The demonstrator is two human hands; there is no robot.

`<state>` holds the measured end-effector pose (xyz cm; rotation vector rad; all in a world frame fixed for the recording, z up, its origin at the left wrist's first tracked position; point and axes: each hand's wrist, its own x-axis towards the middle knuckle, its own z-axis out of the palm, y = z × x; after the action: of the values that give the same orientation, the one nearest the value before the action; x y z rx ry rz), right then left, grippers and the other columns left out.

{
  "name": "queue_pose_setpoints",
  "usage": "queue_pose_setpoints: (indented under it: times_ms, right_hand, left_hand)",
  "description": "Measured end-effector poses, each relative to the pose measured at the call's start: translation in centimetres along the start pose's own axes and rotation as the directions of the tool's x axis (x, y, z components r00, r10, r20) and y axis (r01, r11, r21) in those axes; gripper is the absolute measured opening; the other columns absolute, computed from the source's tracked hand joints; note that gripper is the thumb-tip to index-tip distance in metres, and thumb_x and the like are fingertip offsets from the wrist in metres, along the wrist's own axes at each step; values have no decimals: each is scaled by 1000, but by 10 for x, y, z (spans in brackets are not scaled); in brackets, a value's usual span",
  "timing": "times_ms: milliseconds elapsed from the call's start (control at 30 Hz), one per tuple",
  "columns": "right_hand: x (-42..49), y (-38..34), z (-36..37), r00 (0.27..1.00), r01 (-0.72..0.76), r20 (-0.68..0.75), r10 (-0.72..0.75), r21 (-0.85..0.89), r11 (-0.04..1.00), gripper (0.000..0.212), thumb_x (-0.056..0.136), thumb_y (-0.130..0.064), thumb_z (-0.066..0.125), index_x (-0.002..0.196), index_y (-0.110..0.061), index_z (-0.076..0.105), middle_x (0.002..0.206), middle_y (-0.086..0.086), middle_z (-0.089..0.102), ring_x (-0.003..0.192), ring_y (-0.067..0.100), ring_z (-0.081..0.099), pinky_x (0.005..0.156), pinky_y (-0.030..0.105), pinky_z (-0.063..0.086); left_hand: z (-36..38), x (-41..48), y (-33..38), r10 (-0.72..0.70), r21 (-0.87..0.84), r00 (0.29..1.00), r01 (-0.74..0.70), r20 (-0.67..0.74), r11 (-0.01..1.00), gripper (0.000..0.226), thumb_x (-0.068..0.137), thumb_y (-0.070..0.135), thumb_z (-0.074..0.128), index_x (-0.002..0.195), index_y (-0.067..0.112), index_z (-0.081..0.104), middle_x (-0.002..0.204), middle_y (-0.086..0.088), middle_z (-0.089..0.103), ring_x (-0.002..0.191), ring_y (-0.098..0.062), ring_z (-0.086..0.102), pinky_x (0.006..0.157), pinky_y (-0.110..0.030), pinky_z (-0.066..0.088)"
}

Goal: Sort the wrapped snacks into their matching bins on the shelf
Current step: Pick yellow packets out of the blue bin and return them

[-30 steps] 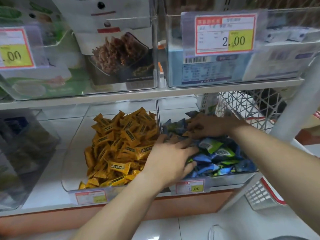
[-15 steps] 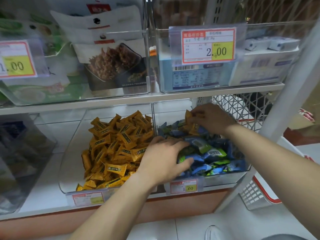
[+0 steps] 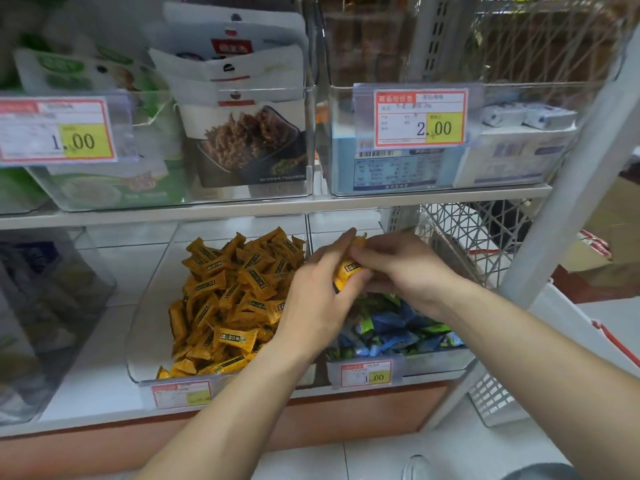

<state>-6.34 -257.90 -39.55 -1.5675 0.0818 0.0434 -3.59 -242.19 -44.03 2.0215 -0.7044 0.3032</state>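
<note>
On the lower shelf, the left clear bin (image 3: 145,341) is holding a heap of yellow-orange wrapped snacks (image 3: 228,299), each a small pillow-shaped packet with crimped ends and a dark label band across its middle. Just right of that heap, the left hand (image 3: 318,299) is reaching over the divide between the two bins, its fingers closing around a yellow snack (image 3: 346,273) of the same kind, dark label facing the camera. The right hand (image 3: 408,271) is meeting it from the other side, fingertips pinching the same packet, so both hands are pressing together on it above the right bin (image 3: 436,362). Beneath them, blue and green wrapped snacks (image 3: 391,327) are filling that right bin, glossy and crumpled together.
</note>
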Motion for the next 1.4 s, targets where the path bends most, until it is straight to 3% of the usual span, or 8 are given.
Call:
queue_pose_setpoints:
  times_ms: [100, 200, 333, 433, 633, 867, 1067, 1400]
  right_hand:
    - [2, -6, -4, 991, -90, 94, 91, -22, 996, 25, 95, -24, 63, 110, -4, 68, 97, 15, 76, 85, 25, 74, 72, 33, 61]
    - [22, -6, -23, 994, -62, -108, 30, -307, 950, 19, 95, -27, 65, 108, -13, 69, 87, 0, 78, 80, 18, 75, 62, 26, 56]
    - [59, 11, -57, 970, -38, -195, -145, -710, 704, 11, 95, -33, 62, 91, -28, 70, 95, -15, 72, 85, 5, 65, 67, 16, 43]
    - [86, 29, -66, 996, 1, -50, -72, -811, 586, 28, 96, -28, 61, 124, -26, 65, 124, -3, 66, 102, 9, 62, 83, 18, 44]
    - [118, 44, -69, 979, -47, -17, 205, -989, 142, 62, 86, -56, 67, 133, -18, 54, 133, 8, 58, 114, 27, 57, 95, 35, 47]
    - [129, 59, -66, 993, 33, 54, 101, -981, 192, 29, 90, -44, 67, 106, -21, 59, 120, 7, 64, 97, 21, 58, 81, 28, 44]
    - [133, 66, -65, 986, 16, 54, 156, -971, 239, 38, 89, -30, 72, 123, -16, 62, 129, 7, 60, 110, 24, 57, 81, 26, 38]
    - [131, 63, -67, 980, 47, 98, 170, -958, 283, 20, 90, -25, 70, 105, -20, 58, 118, 6, 61, 99, 20, 55, 80, 27, 39]
  left_hand:
    - [-13, 1, -6, -12, 20, 1000, 12, 9, 1000, 52, 90, 46, 61, 139, 32, 51, 126, 6, 65, 116, -8, 59, 98, -34, 48]
    - [-36, 7, -23, -86, 140, 996, 86, -1, 986, 51, 91, 46, 61, 139, 35, 48, 129, 5, 63, 116, -14, 58, 100, -37, 49]
    - [-67, 7, -53, -165, 454, 986, 135, 27, 880, 58, 93, 48, 57, 145, 28, 43, 133, -5, 60, 121, -29, 54, 96, -39, 47]
    - [-71, 5, -57, -181, 606, 983, 130, 23, 785, 63, 92, 52, 56, 145, 21, 45, 144, -9, 51, 132, -32, 44, 109, -42, 34]
    - [-42, -2, -33, -71, 469, 988, 0, 135, 883, 59, 85, 67, 46, 135, 37, 41, 136, 6, 50, 118, -18, 52, 84, -29, 48]
    - [-26, -7, -39, -97, 448, 973, -6, 207, 894, 65, 86, 64, 51, 143, 33, 39, 151, 15, 30, 129, -11, 45, 96, -25, 44]
    - [-26, -5, -40, -117, 413, 973, 25, 198, 910, 59, 88, 60, 53, 140, 34, 43, 149, 18, 28, 123, -9, 50, 87, -21, 45]
    - [-27, -5, -37, -126, 385, 970, 37, 207, 922, 56, 89, 55, 55, 139, 33, 46, 151, 17, 28, 126, -9, 47, 91, -25, 49]
